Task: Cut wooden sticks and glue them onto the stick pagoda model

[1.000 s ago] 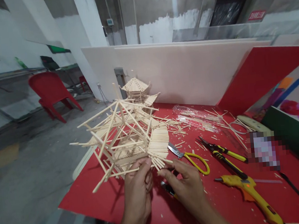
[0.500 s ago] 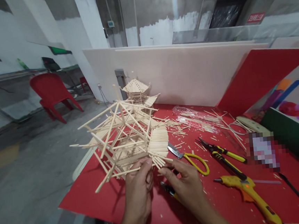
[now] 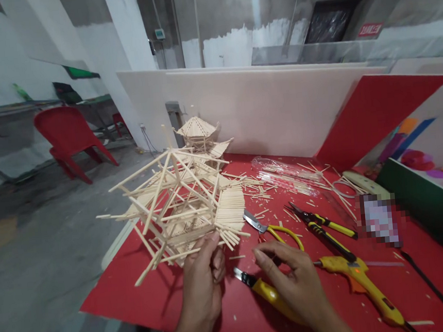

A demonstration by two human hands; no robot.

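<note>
Filling in the fanned corner of an open stick model (image 3: 192,235) appears to be the step in hand. The model stands left of centre on a red board (image 3: 112,289), with a roofed pavilion (image 3: 198,129) behind it. The left hand (image 3: 202,276) pinches the model's near edge, just beside the splayed sticks (image 3: 230,237). The right hand (image 3: 293,271), apart from the model, is above a yellow-handled tool (image 3: 269,292), thumb and forefinger close together; whether a small piece lies between them cannot be told at this angle. A loose stick (image 3: 237,257) lies near the fan, a glue gun (image 3: 365,280) farther right. The next move seems to call for a short stick aligned with its neighbours, the left hand bracing the frame lightly.
</note>
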